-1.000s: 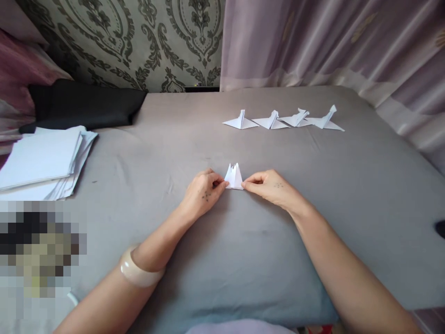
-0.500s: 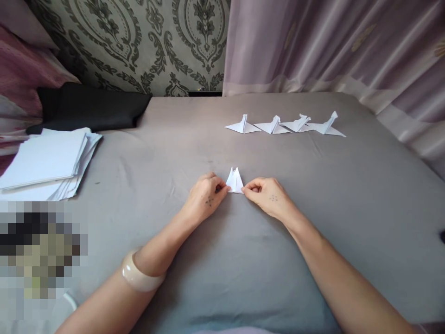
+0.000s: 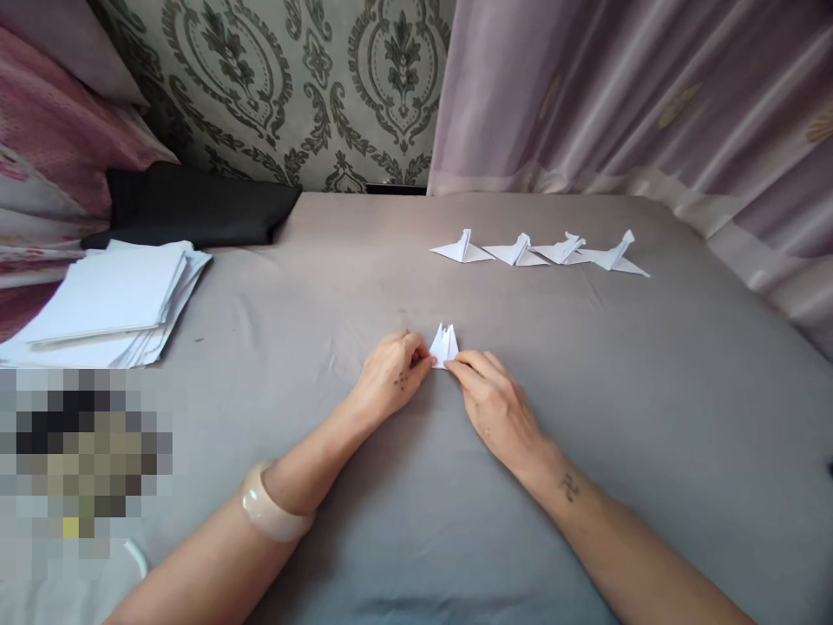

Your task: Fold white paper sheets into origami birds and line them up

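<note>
A small white folded paper piece (image 3: 444, 345) is held low over the grey cloth, its two narrow points facing away from me. My left hand (image 3: 396, 373) pinches its lower left corner between thumb and fingers. On the other side, my right hand (image 3: 500, 404) grips the lower right corner, fingertips laid over its front edge. Farther back, several white paper cranes (image 3: 462, 248) stand in a row, wings spread and touching or nearly touching one another.
A stack of white paper sheets (image 3: 110, 295) lies at the left, in front of a folded black cloth or bag (image 3: 201, 208). Grey fabric (image 3: 312, 295) covers the surface. Pink curtains (image 3: 586, 95) hang behind. A pixelated patch hides the lower left.
My right hand has turned over the paper's corner, bringing its fingers onto the front edge. My left hand keeps its pinch. The whole view has shifted slightly.
</note>
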Demonstrator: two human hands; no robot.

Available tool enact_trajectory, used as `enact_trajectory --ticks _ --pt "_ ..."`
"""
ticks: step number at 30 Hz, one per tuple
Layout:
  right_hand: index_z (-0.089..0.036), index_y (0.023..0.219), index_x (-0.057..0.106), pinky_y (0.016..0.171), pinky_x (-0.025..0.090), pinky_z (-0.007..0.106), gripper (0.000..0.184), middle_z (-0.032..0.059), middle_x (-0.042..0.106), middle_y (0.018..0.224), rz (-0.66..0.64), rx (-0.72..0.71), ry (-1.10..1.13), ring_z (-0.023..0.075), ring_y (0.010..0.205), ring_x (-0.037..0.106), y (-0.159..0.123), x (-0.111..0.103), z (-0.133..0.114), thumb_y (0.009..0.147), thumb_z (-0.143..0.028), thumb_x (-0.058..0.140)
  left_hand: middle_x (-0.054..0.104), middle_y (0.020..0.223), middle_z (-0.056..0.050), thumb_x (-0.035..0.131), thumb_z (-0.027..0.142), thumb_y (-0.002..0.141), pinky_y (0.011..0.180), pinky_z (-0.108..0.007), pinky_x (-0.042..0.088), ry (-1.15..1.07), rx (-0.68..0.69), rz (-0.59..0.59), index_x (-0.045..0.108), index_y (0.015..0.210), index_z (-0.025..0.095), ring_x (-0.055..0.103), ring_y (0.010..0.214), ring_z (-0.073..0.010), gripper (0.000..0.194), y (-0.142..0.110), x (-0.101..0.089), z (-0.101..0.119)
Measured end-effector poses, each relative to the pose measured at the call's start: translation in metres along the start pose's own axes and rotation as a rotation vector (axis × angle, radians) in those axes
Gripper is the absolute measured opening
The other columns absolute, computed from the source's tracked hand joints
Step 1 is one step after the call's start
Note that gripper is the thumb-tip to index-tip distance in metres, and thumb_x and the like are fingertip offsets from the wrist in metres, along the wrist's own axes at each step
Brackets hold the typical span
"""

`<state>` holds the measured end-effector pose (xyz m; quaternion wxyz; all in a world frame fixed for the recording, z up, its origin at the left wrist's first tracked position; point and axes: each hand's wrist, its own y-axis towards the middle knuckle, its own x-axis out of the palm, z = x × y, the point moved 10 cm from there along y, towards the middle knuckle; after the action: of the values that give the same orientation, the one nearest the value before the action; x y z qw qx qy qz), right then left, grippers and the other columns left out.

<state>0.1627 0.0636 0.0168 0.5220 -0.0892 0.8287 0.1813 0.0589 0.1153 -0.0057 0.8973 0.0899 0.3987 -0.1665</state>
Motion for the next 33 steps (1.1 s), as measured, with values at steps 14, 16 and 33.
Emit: enact_trajectory --ticks 14,16,33 --pt "-0.015 0.133 0.047 0.074 0.045 0.040 0.041 0.0117 0.060 0.102 -0.113 -0.081 -0.329 0.0249 0.087 0.051 -0.007 0.009 -0.031 0.095 -0.028 0.040 0.046 0.051 0.005 0.066 0.046 0.072 0.043 -0.018 0.027 -0.754 -0.421 0.202 0.056 0.066 0.016 0.037 0.042 -0.0052 0.033 -0.006 -0.018 -0.049" --pt "-0.017 0.133 0.049 0.074 0.044 0.040 0.041 0.0110 0.060 0.100 -0.120 -0.087 -0.345 0.0246 0.086 0.050 -0.005 0.009 -0.033 0.095 -0.031 0.039 0.047 0.052 0.005 0.066 0.046 0.072 0.042 -0.018 0.027 -0.763 -0.439 0.221 0.056 0.067 0.016 0.038 0.041 -0.0053 0.033 -0.007 -0.019 -0.050" --pt "-0.015 0.127 0.052 0.080 0.048 0.039 0.037 0.0113 0.059 0.108 -0.110 -0.097 -0.207 0.0234 0.094 0.053 -0.011 -0.001 -0.026 0.095 -0.027 0.039 0.063 0.084 -0.005 0.057 0.021 0.082 0.067 -0.024 0.045 -0.140 0.070 0.097 0.069 0.084 0.017 0.059 0.074 -0.0146 0.012 -0.007 -0.008 0.000"
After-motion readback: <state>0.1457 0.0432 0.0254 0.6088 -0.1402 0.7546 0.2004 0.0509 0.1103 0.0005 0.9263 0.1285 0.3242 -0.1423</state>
